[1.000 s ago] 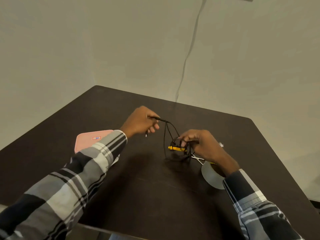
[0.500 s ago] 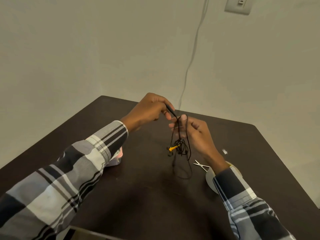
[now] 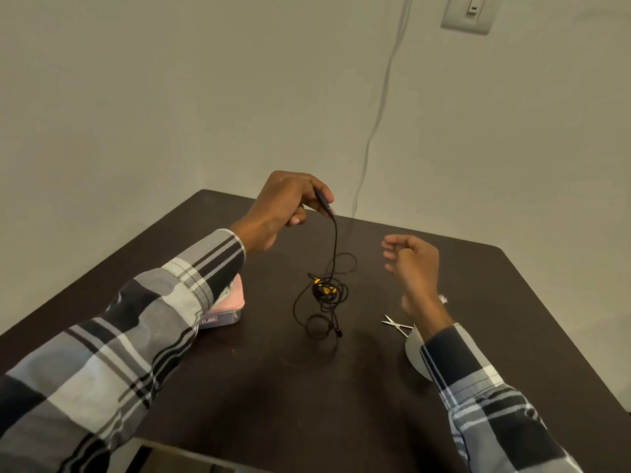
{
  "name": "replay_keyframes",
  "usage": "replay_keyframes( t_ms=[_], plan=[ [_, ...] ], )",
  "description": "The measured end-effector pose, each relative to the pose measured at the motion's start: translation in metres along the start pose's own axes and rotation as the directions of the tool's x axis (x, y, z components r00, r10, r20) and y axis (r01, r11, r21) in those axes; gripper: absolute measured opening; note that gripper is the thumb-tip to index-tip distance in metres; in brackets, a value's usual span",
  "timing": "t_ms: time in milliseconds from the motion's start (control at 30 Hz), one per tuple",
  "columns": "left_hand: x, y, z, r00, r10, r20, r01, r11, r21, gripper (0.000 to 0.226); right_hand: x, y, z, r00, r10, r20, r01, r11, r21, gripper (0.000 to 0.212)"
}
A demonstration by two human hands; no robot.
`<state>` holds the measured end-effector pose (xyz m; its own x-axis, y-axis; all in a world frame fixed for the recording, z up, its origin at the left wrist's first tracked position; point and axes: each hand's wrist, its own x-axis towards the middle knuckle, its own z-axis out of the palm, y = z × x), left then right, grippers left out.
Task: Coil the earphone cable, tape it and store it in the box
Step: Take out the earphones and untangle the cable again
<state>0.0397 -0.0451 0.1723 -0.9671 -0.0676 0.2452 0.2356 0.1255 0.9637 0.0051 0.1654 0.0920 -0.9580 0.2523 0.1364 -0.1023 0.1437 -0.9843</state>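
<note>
My left hand [image 3: 283, 208] is raised over the far part of the dark table [image 3: 259, 387] and pinches the plug end of a black earphone cable [image 3: 335, 244]. The cable hangs down from it into a loose tangle with yellow-and-black earbuds [image 3: 324, 289] and trails in loops toward me. My right hand [image 3: 411, 264] hovers to the right of the cable, fingers loosely curled, holding nothing. A pink-lidded box [image 3: 228, 307] sits to the left, partly hidden by my left sleeve. A roll of tape [image 3: 414, 351] lies at the right, partly under my right sleeve.
Small scissors [image 3: 396, 324] lie on the table just left of the tape roll. A small white scrap [image 3: 443, 298] sits beside my right wrist. A thin cord runs down the wall behind the table, below a wall switch [image 3: 469, 13].
My left hand has lifted the plug end higher, drawing the cable up. My right hand has let go of the cable and moved off to the right.
</note>
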Motion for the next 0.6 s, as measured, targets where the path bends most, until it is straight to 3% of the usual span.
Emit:
replay_keyframes(
  t_ms=[67,133,200,267,433,600],
  plan=[
    [-0.001,0.004,0.003,1.000,0.003,-0.021,-0.003,1.000,-0.001,0.034,-0.007,-0.001,0.004,0.993,-0.090,0.069,0.090,0.996,0.017,0.034],
    [0.000,0.008,0.006,0.999,0.012,-0.035,-0.012,1.000,0.000,0.033,-0.020,-0.007,0.011,0.956,-0.181,0.229,0.166,0.983,0.084,0.017],
    [0.002,0.012,0.008,0.998,0.026,-0.050,-0.026,1.000,0.001,0.035,-0.031,-0.011,0.017,0.878,-0.259,0.403,0.248,0.965,0.080,0.008],
    [0.003,0.016,0.007,0.997,0.032,-0.072,-0.033,0.999,-0.012,0.036,-0.034,-0.008,0.023,0.802,-0.300,0.516,0.360,0.933,-0.016,0.012],
    [0.005,0.027,0.001,0.994,0.025,-0.103,-0.033,0.997,-0.073,0.034,-0.026,0.004,0.027,0.775,-0.283,0.565,0.510,0.808,-0.295,0.006],
    [0.008,0.033,-0.010,0.986,0.021,-0.167,-0.057,0.976,-0.211,0.031,-0.019,0.006,0.020,0.794,-0.109,0.598,0.517,0.640,-0.569,0.011]
  ],
)
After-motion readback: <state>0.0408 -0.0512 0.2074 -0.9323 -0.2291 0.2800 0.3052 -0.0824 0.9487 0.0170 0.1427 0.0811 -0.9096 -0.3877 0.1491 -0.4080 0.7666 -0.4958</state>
